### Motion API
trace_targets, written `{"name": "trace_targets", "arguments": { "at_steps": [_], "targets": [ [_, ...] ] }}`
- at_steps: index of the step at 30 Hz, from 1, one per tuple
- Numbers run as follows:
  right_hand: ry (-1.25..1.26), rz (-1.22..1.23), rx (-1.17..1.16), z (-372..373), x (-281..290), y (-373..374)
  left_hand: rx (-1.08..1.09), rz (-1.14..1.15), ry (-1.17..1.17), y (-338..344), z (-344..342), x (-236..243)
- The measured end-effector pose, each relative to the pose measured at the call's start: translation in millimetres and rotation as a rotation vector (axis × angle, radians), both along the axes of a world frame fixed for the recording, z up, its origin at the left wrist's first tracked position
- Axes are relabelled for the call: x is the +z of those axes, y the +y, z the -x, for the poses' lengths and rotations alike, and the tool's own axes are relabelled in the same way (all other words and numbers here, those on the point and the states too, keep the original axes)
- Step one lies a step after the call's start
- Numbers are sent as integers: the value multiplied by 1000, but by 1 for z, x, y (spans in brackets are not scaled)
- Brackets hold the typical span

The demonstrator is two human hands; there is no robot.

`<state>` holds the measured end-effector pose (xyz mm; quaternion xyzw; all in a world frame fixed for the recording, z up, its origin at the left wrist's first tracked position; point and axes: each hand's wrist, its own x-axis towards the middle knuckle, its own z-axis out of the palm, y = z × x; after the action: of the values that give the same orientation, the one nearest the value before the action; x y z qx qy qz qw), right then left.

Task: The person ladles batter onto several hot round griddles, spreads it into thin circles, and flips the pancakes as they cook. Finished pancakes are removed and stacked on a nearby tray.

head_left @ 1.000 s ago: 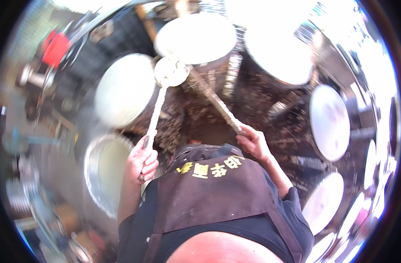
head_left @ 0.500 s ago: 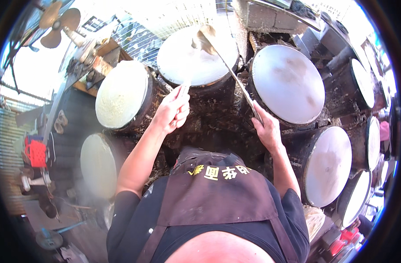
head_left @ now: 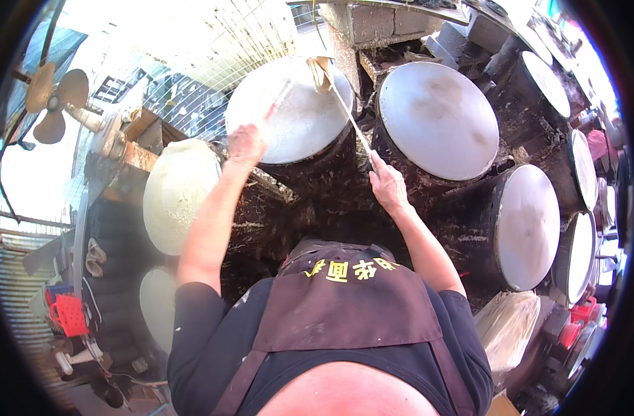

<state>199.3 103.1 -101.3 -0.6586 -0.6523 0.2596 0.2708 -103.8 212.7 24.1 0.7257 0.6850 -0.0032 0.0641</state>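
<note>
My right hand [head_left: 388,184] is closed round the long handle of a ladle [head_left: 322,75]. The ladle's bowl is over the far edge of the middle round griddle [head_left: 296,139], which has a whitish top. Held up toward the left part of that griddle, my left hand [head_left: 246,144] is closed on a thin pale tool [head_left: 284,91] with a reddish part near the hand. Motion blurs this tool, so its exact kind cannot be made out. To the left, a cream-coloured sheet [head_left: 180,197] with a rough surface covers another round top.
Several drum-shaped stoves with round tops stand around me, including a griddle with brown patches [head_left: 438,121] and a tilted-looking one [head_left: 528,229] at right. A fan [head_left: 56,100] is at the far left. A red basket [head_left: 69,315] hangs below it. Pale stacked sheets [head_left: 507,329] lie at lower right.
My left hand has moved left and slightly up with the pale tool. My right hand and the ladle's handle have shifted left in the picture; the whole view has turned somewhat.
</note>
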Motion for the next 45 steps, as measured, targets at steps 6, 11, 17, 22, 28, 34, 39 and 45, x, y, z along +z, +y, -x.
{"name": "trace_targets", "arguments": {
  "at_steps": [6,11,17,22,28,34,39,45],
  "targets": [
    [130,-1,-82,27,-2,-10,219,-415,-318,20,53,41],
    [298,-58,-117,37,26,-35,177,-19,-1275,-14,55,82],
    [478,13,-192,100,-1,8,343,259,-1668,-80,66,74],
    [338,35,-59,106,14,38,258,345,-1905,-113,93,61],
    [272,149,-203,113,19,58,298,384,-2117,-174,156,48],
    [141,120,26,129,42,75,262,562,-2270,-210,162,62],
    [182,70,-204,123,13,87,242,586,-2270,-226,160,80],
    [116,-55,-49,152,8,100,45,619,-2190,-232,186,76]
  ]
}}
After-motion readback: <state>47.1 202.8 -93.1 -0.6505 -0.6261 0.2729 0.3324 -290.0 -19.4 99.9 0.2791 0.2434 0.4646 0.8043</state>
